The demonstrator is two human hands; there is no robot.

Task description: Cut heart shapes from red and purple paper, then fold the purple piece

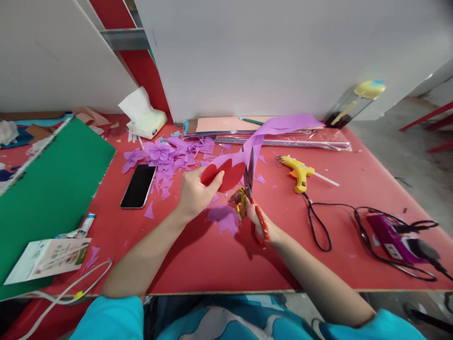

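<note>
My left hand [200,191] is closed, pinching a red paper cutout [230,175] with rounded, petal-like lobes against a long purple paper strip [260,134]. The strip runs from behind the cutout back over the packs of sheets. In my right hand [254,215] is a pair of scissors [249,177], its handle red with a yellow part near the fingers. The blades point away from me, parted, just right of the cutout at the strip; whether they touch the paper I cannot tell. Below my hands a purple cut piece [224,217] lies on the red table [198,269].
Purple petals and scraps [166,153] lie behind a phone [138,186]. A yellow glue gun [299,172] is at right, its cord near a purple power strip [392,238]. Tissues [146,123], paper packs [283,137], a jar [354,104] and a green board [63,189] stand around.
</note>
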